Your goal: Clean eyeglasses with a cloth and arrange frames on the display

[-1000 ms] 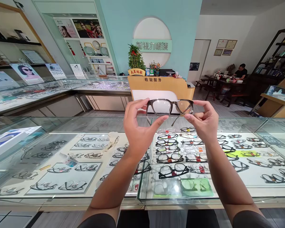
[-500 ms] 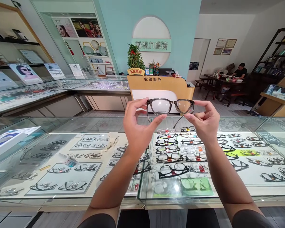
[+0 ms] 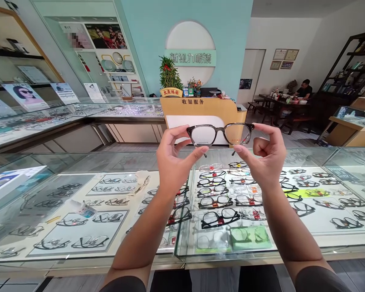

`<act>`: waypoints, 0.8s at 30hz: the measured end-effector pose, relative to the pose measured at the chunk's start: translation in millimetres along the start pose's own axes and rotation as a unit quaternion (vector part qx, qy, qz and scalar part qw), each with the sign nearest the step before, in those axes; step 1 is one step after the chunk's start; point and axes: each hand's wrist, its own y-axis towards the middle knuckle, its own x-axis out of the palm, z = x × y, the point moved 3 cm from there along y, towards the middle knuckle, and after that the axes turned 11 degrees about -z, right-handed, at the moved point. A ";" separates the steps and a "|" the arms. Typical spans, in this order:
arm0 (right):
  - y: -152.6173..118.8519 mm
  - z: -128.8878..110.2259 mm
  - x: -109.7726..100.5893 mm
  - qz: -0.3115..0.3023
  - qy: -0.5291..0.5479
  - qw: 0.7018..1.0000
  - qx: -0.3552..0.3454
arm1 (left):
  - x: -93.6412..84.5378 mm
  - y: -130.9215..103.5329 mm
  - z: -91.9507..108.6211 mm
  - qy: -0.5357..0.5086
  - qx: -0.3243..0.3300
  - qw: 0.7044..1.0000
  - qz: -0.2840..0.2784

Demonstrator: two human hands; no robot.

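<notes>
A pair of dark-framed eyeglasses [image 3: 220, 129] with clear lenses is held up above the glass counter, its front spread across the view. My left hand [image 3: 174, 159] pinches its left end between thumb and fingers. At the right end, my right hand [image 3: 267, 157] grips the rim with thumb and index finger, the other fingers curled in. Both temple tips hang below the lenses, pointing down. Faint print shows on the lenses. Under my hands, inside the display case, rows of spectacle frames [image 3: 216, 201] lie on white boards.
The glass display case [image 3: 182, 258] spans the width before me. On its left stand a small white bottle [image 3: 84, 209], a beige cloth [image 3: 142, 181] and a white box [image 3: 9, 184]. Beyond is a wooden cashier desk [image 3: 197, 106]. A person [image 3: 304, 90] sits at a table at far right.
The eyeglasses have turned and levelled, looking wider, and their temple tips now hang apart below each lens. My right hand has shifted slightly right. The view has drifted slightly.
</notes>
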 end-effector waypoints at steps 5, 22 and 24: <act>2.7 -2.1 -1.9 0.005 -0.030 0.999 -0.032 | -3.0 1.2 1.8 0.006 0.006 1.000 0.008; -3.3 3.5 2.2 0.005 0.005 1.000 -0.023 | -3.0 1.6 3.4 0.004 0.001 1.000 0.003; -4.0 3.9 2.5 0.003 0.008 1.000 -0.015 | -3.0 1.6 3.3 0.008 0.003 1.000 0.004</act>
